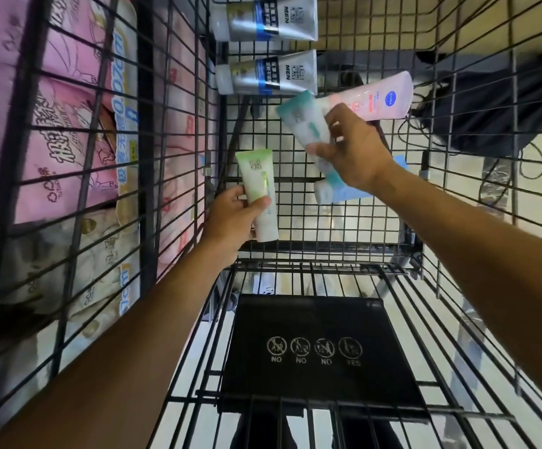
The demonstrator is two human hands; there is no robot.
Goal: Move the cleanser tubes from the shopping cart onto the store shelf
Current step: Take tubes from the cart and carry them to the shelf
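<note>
A: Item one, left hand (pixel 230 215). State of the fingers?

B: Curled round a green tube (pixel 258 192), thumb across its front. Long axis near upright, flat crimped end up, cap end below the palm. Held above the floor of the shopping cart (pixel 328 222), near its left wall.

A: Item two, right hand (pixel 353 147).

B: Fingers (pixel 334 124) wrapped over a teal tube (pixel 305 124), pinching it near mid-body. Axis slanted, crimped end up-left, cap end down-right under the wrist. Also clear of the cart floor, as far as can be judged.

A: Remaining stock in the cart?

B: A pink tube (pixel 379 95) just beyond the right hand's fingers, long axis running left to right; whether they touch it cannot be told. Two grey tubes (pixel 269 72) at the far end, lying crosswise, one behind the other. A pale blue tube (pixel 331 191) under the right wrist, mostly hidden.

A: Surroundings?

B: Pink packs (pixel 68 131) stacked beyond the cart's left wall. A black flap (pixel 315 351) with warning icons at the near end. A dark bag (pixel 496 118) outside, right.

A: Bearing for the coming move?

B: Probably left: the stacked goods lie that way, so the left hand's green tube is nearer. The shelf itself is not plainly shown.
</note>
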